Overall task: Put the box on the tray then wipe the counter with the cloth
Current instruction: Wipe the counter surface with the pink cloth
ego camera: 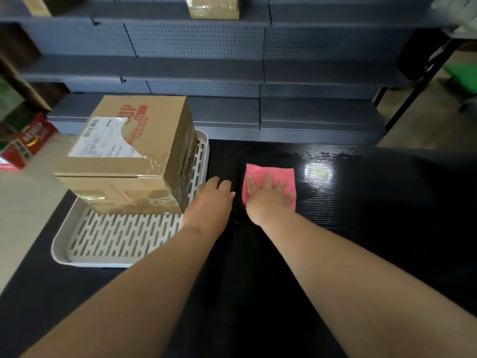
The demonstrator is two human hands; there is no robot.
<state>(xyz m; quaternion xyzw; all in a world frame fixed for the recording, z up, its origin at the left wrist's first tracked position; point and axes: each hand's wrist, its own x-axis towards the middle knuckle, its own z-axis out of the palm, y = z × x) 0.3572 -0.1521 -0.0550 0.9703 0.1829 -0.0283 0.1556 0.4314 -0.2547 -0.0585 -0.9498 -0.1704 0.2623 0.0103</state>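
Only 1 view is given: a wide-angle camera worn at head height, aimed forward and steeply down. The black counter (pixel 361 202) is seen close, filling the lower half of the frame; grey shelving (pixel 196 42) is caught across the top.

One cardboard box (pixel 124 151) is sitting on one white slotted tray (pixel 116 239) at the left edge of one desk (pixel 361 202). One pink cloth (pixel 281 174) is lying mid-desk. Two hands are showing: left hand (pixel 214 197), right hand (pixel 268 195). One taped parcel (pixel 213 7) is sitting on a back shelf, and one red carton (pixel 28 143) is lying on the floor.
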